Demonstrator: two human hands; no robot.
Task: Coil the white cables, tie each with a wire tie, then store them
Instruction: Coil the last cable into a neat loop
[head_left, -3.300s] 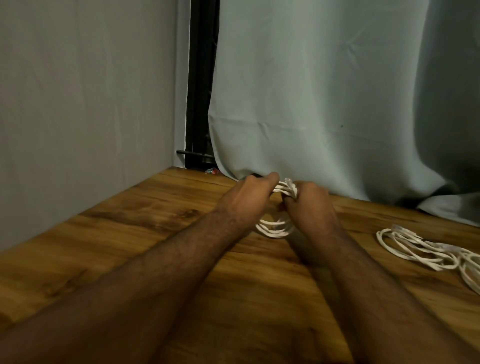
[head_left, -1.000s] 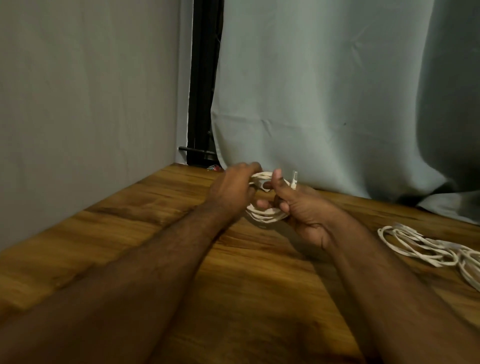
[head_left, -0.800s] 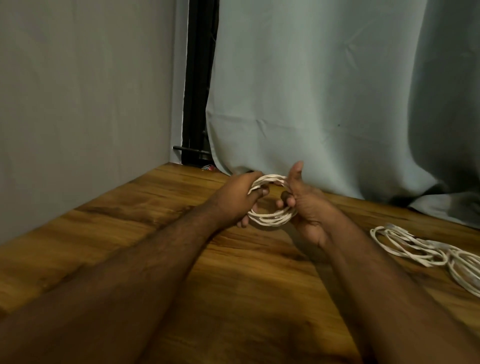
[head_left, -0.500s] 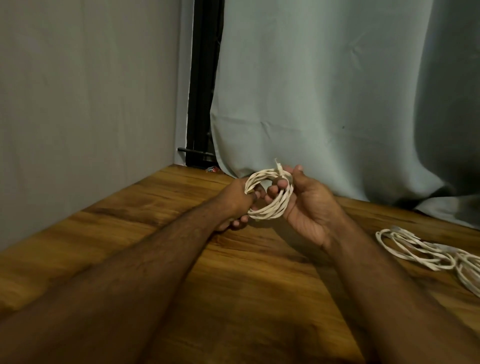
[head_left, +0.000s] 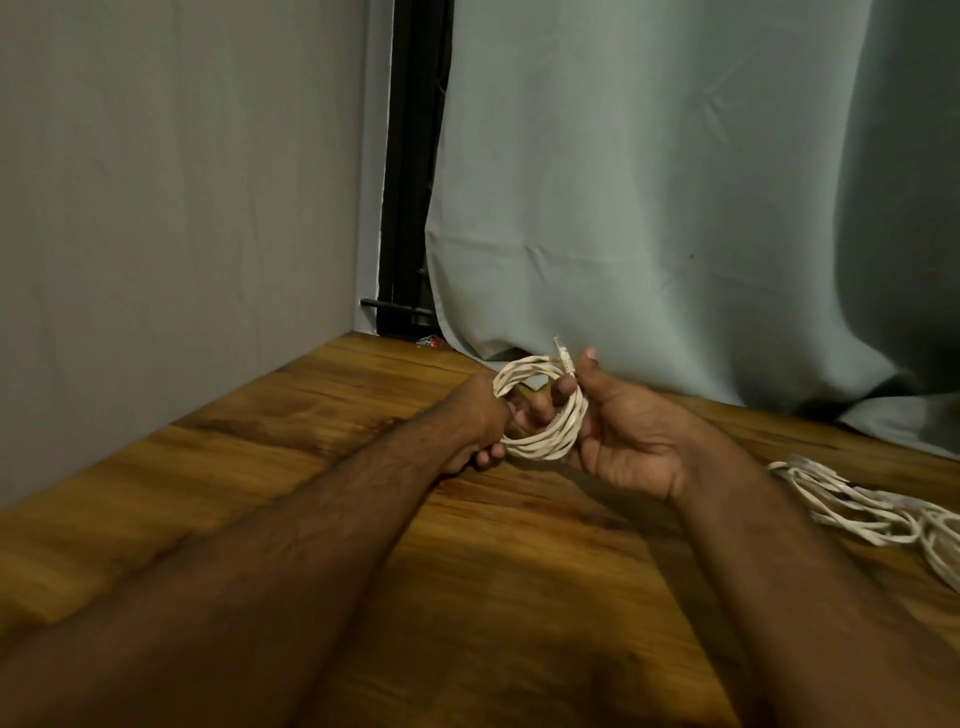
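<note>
- Both hands are holding a small round coil of thin white cable (head_left: 540, 410) up off the brown wood-grain tabletop (head_left: 322, 426), near the far edge where the pale grey-green curtain (head_left: 649, 197) is hanging.
- Left hand (head_left: 475, 423) is gripping the coil's left rim, fingers curled round the bundled strands, back of hand toward the camera.
- Right hand (head_left: 618, 431) is turned palm up, cradling the coil's right rim; its fingers are passing through the ring's middle and the thumb is pressing near the top.
- The coil is standing roughly on edge between the two hands, its ring facing the camera; neither hand is nearer, both are on it.
- One small clear plug end (head_left: 563, 356) is sticking upward out of the top of the coil, just beside the right thumb.
- No wire tie is showing plainly; judging from this, the tie step is not yet done, and the loose plug end looks like the piece wanting tucking or binding first.
- A loose heap of more white cables (head_left: 878, 512) is lying on the tabletop, off to the right, well apart from the hands.
- No brand, label or writing is readable anywhere; a small coloured scrap by the curtain's foot is too small to identify.
</note>
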